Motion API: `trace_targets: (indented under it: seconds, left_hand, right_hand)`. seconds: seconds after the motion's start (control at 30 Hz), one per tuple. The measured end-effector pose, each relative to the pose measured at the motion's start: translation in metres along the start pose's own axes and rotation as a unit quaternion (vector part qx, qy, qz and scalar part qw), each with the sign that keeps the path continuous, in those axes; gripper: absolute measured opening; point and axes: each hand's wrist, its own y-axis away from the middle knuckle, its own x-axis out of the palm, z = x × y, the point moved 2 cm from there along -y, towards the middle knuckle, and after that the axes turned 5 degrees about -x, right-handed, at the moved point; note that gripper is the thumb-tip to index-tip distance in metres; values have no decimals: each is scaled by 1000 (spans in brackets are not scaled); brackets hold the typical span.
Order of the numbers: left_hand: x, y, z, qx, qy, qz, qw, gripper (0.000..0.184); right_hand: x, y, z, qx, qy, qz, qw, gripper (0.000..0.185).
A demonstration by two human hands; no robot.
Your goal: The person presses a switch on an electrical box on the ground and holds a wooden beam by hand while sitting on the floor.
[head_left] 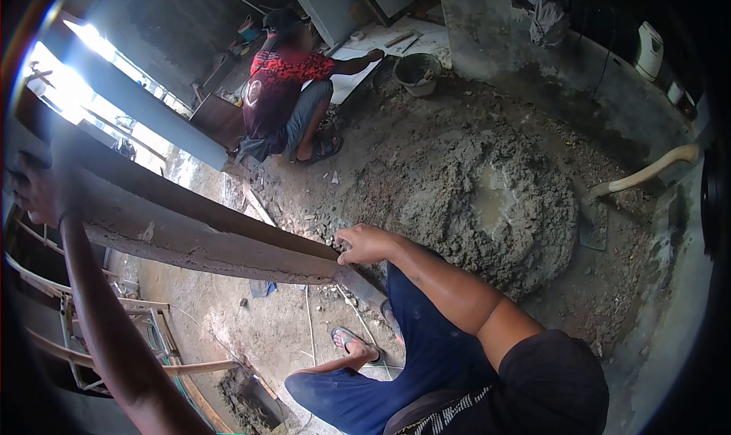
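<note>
A long grey post [221, 244], with a rough, cracked side, runs from the upper left to the middle of the head view. My left hand [38, 187] is at its far left part, fingers curled against the edge; glare and blur hide some of them. Near the other end, my right hand [364, 243] has its fingers bent around the post's edge beside my knee. Right of that hand lies a wide mound of wet mortar [449, 206] with a pool of water [491, 199] in its hollow.
A co-worker [285, 92] squats beyond the post, one arm reaching toward a white board [354, 73]. Near them stands a bucket [416, 75]. A hoe [647, 170] with a wooden handle rests right of the mound by the wall. Wooden frames [156, 321] stand at lower left.
</note>
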Motion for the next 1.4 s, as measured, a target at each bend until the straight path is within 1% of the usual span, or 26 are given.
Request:
trace_targets:
  seconds: [0.13, 0.3, 0.33, 0.63, 0.73, 1.03, 1.23, 1.4]
  left_hand:
    - [2, -1, 1, 7, 14, -10, 1000, 90]
    - [-3, -1, -1, -3, -5, 61, 998, 90]
    - [-4, -2, -1, -2, -4, 62, 998, 90]
    - [-4, -2, -2, 6, -14, 47, 999, 91]
    - [-6, -2, -3, 5, -15, 47, 999, 91]
    - [4, -3, 1, -7, -17, 55, 998, 92]
    - [6, 0, -1, 11, -34, 5, 999, 87]
    - [2, 1, -2, 13, -25, -4, 1000, 86]
  right_hand:
    - [-1, 0, 1, 0, 1, -1, 1000, 53]
    - [-5, 1, 5, 27, -16, 18, 999, 54]
    - [-5, 1, 5, 29, -15, 19, 999, 54]
    - [-6, 2, 5, 34, -14, 22, 999, 54]
    - [-2, -1, -1, 12, 2, 13, 1000, 58]
    - [0, -2, -4, 1, -2, 9, 1000, 56]
    - [-1, -1, -4, -10, 2, 2, 1000, 56]
    - [2, -3, -5, -20, 7, 0, 1000, 55]
